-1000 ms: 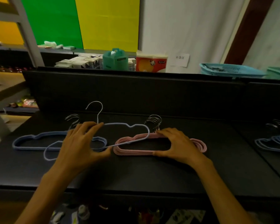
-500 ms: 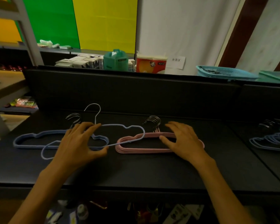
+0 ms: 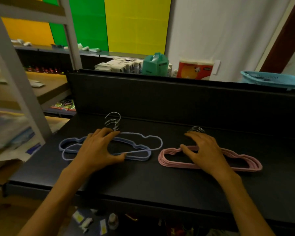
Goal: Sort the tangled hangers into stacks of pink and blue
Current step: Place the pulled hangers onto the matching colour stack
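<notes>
A stack of blue hangers [image 3: 63,145] lies flat on the left of the black table [image 3: 143,183]. One lighter blue hanger [image 3: 154,138] sits askew on top of it. My left hand [image 3: 99,149] grips this hanger, fingers at its neck and thumb on its lower bar. To the right, apart from the blue ones, lies a stack of pink hangers [image 3: 247,165]. My right hand [image 3: 206,150] rests on the pink stack with fingers spread, the thumb touching its left inner edge. Metal hooks [image 3: 113,120] point away from me.
A black back panel [image 3: 177,103] rises behind the table. A teal basket [image 3: 271,80] sits past it at the right. A white shelf frame [image 3: 15,86] stands at the left. Small items lie on the floor below the table's front edge.
My left hand has carried the lighter blue hanger leftward, off the pink stack and onto the blue stack. My right hand has loosened from a grip to lying spread on the pink stack. The view has shifted left.
</notes>
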### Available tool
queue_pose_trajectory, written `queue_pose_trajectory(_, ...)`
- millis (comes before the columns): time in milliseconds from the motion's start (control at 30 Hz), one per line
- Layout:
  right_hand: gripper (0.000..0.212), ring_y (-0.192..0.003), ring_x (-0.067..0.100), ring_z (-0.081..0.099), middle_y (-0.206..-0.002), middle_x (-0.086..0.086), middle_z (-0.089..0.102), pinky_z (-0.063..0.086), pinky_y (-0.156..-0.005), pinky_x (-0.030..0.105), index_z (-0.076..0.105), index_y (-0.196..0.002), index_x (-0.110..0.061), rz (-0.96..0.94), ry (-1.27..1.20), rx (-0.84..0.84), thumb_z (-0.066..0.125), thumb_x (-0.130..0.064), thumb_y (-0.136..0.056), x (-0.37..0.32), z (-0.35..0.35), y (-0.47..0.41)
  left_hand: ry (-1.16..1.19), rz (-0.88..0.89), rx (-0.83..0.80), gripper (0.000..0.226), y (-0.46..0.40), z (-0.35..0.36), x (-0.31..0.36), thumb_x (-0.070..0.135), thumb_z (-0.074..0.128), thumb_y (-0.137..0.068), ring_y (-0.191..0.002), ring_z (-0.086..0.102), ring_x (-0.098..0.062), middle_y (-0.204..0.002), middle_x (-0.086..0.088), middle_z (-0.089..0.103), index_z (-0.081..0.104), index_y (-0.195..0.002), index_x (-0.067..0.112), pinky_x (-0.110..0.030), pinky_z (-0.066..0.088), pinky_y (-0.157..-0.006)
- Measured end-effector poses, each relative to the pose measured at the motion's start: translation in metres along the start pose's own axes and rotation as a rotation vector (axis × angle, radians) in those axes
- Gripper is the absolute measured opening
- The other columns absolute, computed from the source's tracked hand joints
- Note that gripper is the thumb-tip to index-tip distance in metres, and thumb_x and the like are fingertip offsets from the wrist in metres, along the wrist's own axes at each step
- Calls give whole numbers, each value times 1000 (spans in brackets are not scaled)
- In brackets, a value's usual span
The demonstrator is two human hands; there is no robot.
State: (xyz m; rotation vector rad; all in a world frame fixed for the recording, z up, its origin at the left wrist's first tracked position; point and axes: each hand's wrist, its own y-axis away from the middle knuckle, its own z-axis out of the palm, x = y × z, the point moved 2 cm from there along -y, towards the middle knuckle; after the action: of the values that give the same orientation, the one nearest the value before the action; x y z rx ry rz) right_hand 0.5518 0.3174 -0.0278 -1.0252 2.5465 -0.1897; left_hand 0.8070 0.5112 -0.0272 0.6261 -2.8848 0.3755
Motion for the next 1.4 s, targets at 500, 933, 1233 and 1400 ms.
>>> queue_pose_trajectory(500,54,-131,16,38,-140,0,47,23,-110,33,47,-134,-26,98,47,87,58,-47,-86,-46,26,-1,-6,173,-187,89,-24,10,-54,75,55,-71,-128,31,-13,-143,6,32,26,-145,34,-31,27,-105)
queue_pose_trajectory(933,54,-131,13,36,-139,-5,46,24,-109,31,46,-134,-30,175,45,89,59,-49,-85,-44,13,31,-61,190,-183,82,-32,2,-28,71,46,-80,-138,22,-20,-152,2,23,21,-147,33,-43,22,-112)
queue_pose_trajectory(1233,57,-132,11,34,-142,-7,42,25,-111,33,42,-137,-30,241,88,113,59,-46,-85,18,-33,86,-34,358,-84,76,-43,17,92,59,49,-86,-137,25,-22,-151,0,27,20,-148,27,-41,24,-110)
queue_pose_trajectory(1400,56,-132,12,35,-142,-7,42,23,-111,30,42,-137,-29,330,131,152,57,-48,-86,90,-71,135,-19,446,-83,75,-42,31,185,59,48,-86,-136,26,-22,-150,-1,27,19,-147,27,-42,24,-110)
